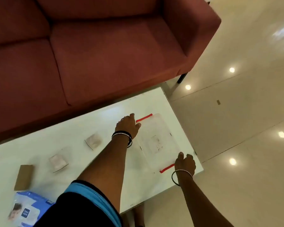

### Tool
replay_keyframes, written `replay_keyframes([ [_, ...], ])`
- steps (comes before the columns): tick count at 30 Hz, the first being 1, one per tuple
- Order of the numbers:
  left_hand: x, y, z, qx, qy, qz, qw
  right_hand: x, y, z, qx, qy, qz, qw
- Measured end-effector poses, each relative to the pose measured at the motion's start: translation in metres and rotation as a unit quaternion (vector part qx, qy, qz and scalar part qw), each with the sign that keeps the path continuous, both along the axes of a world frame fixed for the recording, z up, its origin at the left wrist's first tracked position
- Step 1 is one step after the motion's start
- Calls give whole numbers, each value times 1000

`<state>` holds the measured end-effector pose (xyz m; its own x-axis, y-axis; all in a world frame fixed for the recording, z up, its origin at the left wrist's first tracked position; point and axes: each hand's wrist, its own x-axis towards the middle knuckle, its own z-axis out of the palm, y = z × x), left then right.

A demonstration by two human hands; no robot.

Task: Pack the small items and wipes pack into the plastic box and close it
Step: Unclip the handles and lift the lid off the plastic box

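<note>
Box (156,140) lies lidded on my worktop (105,115); my left hand (127,126) and right hand (185,163) grip its red latches. Wipes pack (25,208) sits at eight o'clock beside two pouches.

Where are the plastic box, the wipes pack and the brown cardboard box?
plastic box (156,140): head view, middle of its clear lid.
wipes pack (25,208): head view, its printed front.
brown cardboard box (24,176): head view, middle of its top face.

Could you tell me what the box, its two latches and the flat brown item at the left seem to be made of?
Box: clear, glossy plastic; the white table shows through it. Latches: opaque red plastic, by their even colour. Brown item: matte, probably cardboard or kraft paper; too blurred to be sure.
</note>
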<state>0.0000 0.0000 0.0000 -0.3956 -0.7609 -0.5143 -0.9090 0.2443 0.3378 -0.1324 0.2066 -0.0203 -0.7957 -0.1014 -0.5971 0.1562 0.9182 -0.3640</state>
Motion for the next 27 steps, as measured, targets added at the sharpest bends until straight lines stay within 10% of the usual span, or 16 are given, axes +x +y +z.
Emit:
replay_keyframes([
  [8,-17,-9,-43,71,10,-4,997,17,10,-32,-105,-200,-239,944],
  [27,135,115,-7,143,216,289,922,19,35,9,-82,-9,-3,997],
])
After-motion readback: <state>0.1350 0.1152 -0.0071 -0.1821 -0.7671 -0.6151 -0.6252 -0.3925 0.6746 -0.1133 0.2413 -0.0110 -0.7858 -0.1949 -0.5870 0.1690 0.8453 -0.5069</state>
